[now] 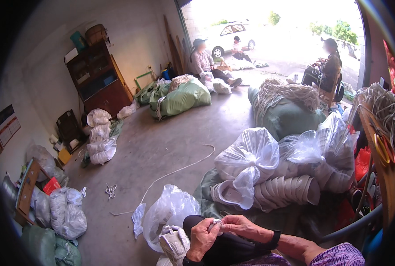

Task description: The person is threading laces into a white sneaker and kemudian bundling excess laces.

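In front of my lap, my left hand (203, 239) and my right hand (244, 227) meet, fingertips closed together. Between them is a small white bundle (217, 222) that looks like knotted cord; its detail is too small to make out. Beside my left wrist lies a white shoe upper (174, 244), which neither hand grips. A clear plastic bag (173, 206) with pale contents stands just beyond it, left of my dark-clothed knee. A dark band (275, 239) circles my right wrist.
Nested white shoe uppers (288, 191) and tied plastic bags (248, 155) lie ahead right. White cords top a green sack (286, 115). Scissors (381, 148) hang by a wooden board at right. A loose cord (175, 170) crosses the floor. Several people sit near the doorway.
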A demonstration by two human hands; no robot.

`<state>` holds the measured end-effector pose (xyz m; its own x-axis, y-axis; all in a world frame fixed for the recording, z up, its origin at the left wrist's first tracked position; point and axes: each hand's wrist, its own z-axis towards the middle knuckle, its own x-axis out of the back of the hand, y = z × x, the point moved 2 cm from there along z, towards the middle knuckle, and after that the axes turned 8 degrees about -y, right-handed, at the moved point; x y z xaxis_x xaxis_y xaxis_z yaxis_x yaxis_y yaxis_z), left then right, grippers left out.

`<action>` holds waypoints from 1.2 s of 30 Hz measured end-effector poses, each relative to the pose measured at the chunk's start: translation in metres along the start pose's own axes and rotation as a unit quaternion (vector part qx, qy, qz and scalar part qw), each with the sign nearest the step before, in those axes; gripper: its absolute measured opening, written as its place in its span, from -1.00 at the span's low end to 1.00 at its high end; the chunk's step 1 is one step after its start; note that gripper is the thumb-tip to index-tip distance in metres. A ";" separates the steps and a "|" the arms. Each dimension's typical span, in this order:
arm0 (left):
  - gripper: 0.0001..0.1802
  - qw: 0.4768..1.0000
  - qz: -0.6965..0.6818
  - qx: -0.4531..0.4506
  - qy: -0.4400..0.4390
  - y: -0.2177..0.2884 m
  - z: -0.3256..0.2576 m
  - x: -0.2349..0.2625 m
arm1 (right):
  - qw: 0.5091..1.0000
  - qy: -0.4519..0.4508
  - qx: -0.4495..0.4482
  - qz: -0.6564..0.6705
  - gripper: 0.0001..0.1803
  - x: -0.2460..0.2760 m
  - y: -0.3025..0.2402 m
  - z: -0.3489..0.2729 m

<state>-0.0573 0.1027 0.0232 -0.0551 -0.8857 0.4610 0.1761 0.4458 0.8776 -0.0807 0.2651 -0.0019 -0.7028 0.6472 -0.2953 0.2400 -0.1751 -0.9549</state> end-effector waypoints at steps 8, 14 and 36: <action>-0.83 0.996 0.087 -0.034 -0.007 -0.005 -0.002 -0.003 | 0.994 0.081 0.014 0.077 -0.85 -0.005 -0.014 -0.003; -0.83 0.993 0.111 -0.031 -0.001 -0.011 0.000 -0.003 | 0.983 0.096 -0.010 0.156 -0.88 0.013 0.006 -0.006; -0.82 0.995 0.008 0.065 0.079 -0.057 -0.003 0.022 | 0.961 0.248 0.123 0.016 -0.91 0.114 -0.060 -0.068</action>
<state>-0.0654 0.0575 -0.0169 0.1031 -0.8831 0.4578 0.0475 0.4641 0.8845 -0.1296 0.3997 0.0239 -0.2767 0.9020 -0.3315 0.0482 -0.3315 -0.9422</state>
